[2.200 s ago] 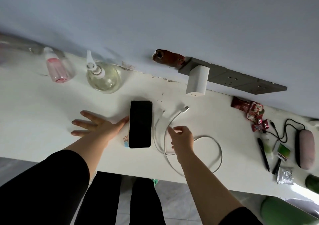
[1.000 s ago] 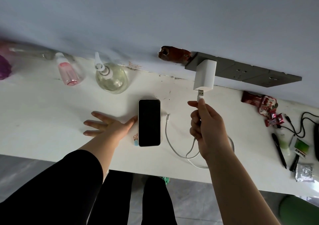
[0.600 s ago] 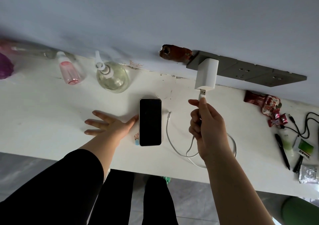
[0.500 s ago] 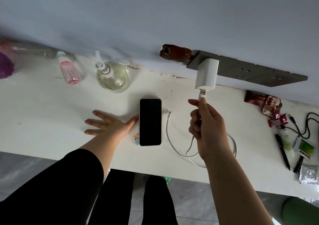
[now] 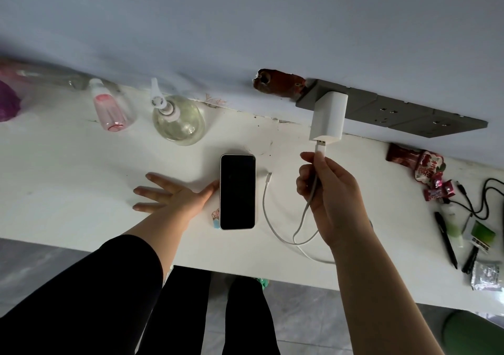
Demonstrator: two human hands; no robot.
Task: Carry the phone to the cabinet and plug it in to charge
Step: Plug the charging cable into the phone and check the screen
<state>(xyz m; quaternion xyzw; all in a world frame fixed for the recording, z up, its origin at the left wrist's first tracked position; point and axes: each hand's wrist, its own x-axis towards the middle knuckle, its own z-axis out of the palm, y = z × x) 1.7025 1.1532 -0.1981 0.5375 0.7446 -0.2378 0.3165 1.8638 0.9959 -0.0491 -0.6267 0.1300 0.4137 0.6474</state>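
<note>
Here, item by item:

- Desk (image 5: 68,180): white top running along a pale wall; everything below lies on it or just above it.
- Phone (image 5: 237,192): flat on the desk, dark screen up, long side pointing toward the wall. A small charm (image 5: 216,217) shows at its lower left corner.
- Your left hand (image 5: 174,194): palm down on the desk, grip spread wide and holding nothing, thumb tip touching the phone's left edge.
- Your right hand (image 5: 328,193): raised over the desk, grip pinching the white cable (image 5: 268,218) just behind its plug (image 5: 320,147), between thumb and forefinger.
- Plug: its metal end is at the underside of the white charger (image 5: 328,118); you cannot tell whether it is seated.
- Charger: plugged into a grey socket strip (image 5: 395,113) on the wall.
- Cable: loops down from your right hand across the desk; its small free end (image 5: 269,177) lies just right of the phone, apart from it.
- Round clear bottle (image 5: 178,120) and pink bottle (image 5: 109,110): near the wall, left of the phone.
- Red snack wrappers (image 5: 425,166), black pens (image 5: 446,238), a black cord (image 5: 482,193), a foil packet (image 5: 486,275): at the far right of the desk.
</note>
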